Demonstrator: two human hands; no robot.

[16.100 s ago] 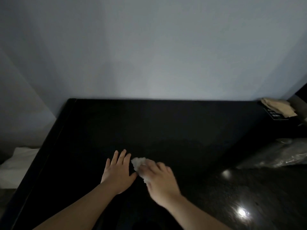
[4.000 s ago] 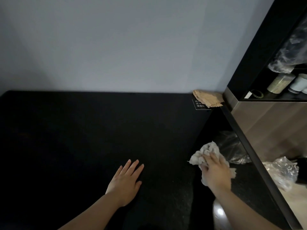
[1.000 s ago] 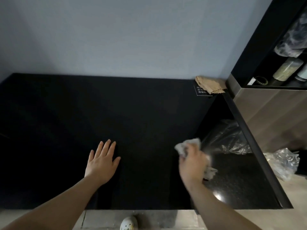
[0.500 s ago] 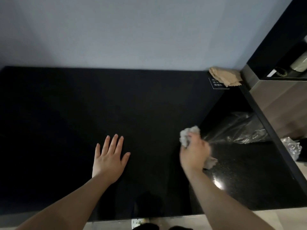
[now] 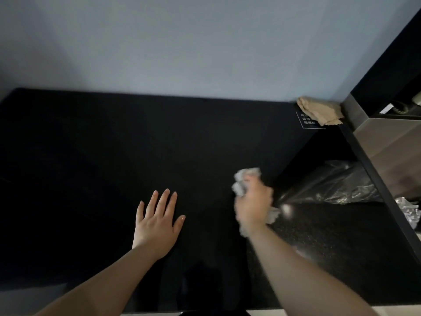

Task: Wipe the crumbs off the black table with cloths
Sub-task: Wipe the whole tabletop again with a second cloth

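Wall [image 5: 205, 42]: plain pale grey-blue, running along the whole far edge of the table.
Black table [image 5: 91, 156]: a wide, dark, matte top that fills the middle of the view; both forearms reach out over its near edge.
Speckled counter [image 5: 330, 247]: a glossy, flecked black surface on the right, butting against the table's right side, with a bright glint on it just beside the right hand.
Wooden cabinet [image 5: 391, 142]: stands at the far right behind a dark rail.
Plastic bag [image 5: 337, 185]: clear and crinkled, lying on the speckled counter just right of the right hand.
Left hand [image 5: 157, 224]: pressed flat on the table, palm down, fingers straight and slightly spread, holding nothing.
Right hand [image 5: 252, 206]: blurred, fingers curled round a bunched cloth, at the table's right edge where it meets the speckled counter.
Tan cloth [image 5: 320, 109]: crumpled in the table's far right corner against the wall, well apart from both hands.
White cloth [image 5: 245, 179]: wadded in the right hand's grip, bulging out above the knuckles and trailing below the wrist.
Sign [image 5: 306, 120]: a small black card with white lettering, partly under the tan cloth; the lettering is too small to read.
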